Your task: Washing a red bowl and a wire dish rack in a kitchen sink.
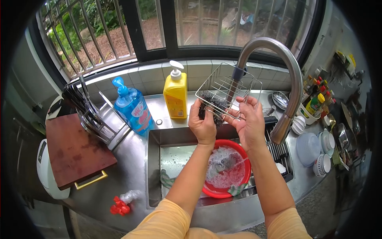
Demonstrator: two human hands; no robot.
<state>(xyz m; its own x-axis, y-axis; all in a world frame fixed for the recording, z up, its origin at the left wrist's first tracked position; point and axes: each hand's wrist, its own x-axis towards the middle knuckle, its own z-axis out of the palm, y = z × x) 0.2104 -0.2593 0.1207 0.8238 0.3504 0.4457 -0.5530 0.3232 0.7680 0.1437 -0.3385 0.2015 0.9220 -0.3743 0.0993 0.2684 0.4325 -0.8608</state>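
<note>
My right hand (pixel 251 124) grips one end of a small wire rack (pixel 219 78), which is held up in front of the faucet (pixel 294 89). In my left hand (pixel 203 127) is a dark scouring pad (pixel 215 108) of wiry mesh, pressed against the rack's near wires. Below both hands, a red plastic basin (pixel 247 167) of sudsy water sits in the steel sink (pixel 154 176). A striped cloth (pixel 237 189) hangs at the basin's near rim. Another bit of striped cloth (pixel 167 178) lies at the sink's left side.
Blue (pixel 134 109) and yellow (pixel 176 95) pump bottles stand behind the sink. At left are a knife rack (pixel 101 125) and a wooden chopping board (pixel 79 149). Crumpled plastic bags (pixel 121 206) lie on the front counter. Bowls (pixel 326 143) and condiment bottles (pixel 316 103) crowd the right.
</note>
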